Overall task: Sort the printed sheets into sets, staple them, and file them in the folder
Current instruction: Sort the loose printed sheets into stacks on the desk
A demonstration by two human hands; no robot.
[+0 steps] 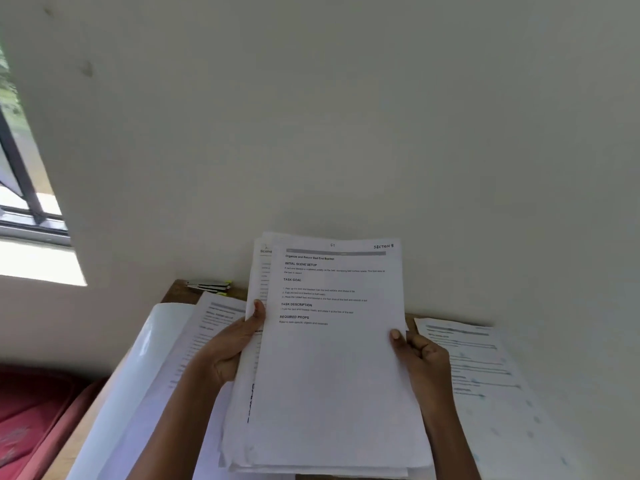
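Wooden desk (176,293) — left grip (227,355) and right grip (424,358) clasp one sheet stack (332,382); one stapler (207,286).

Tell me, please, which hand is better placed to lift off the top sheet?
Likely the right hand: it pinches the top sheet at its right edge, while the left hand grips the stack.

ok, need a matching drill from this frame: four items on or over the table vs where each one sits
Things:
1. small grey stapler
2. glossy white plastic folder
3. white printed sheet stack marked SECTION B
4. loose white printed sheet with blue smudges

Places:
A. gripped by left hand and right hand
B. flat, right of both hands
C. far edge of brown wooden table
D. flat, left of both hands

Pairs: 1-C, 2-D, 3-A, 4-B
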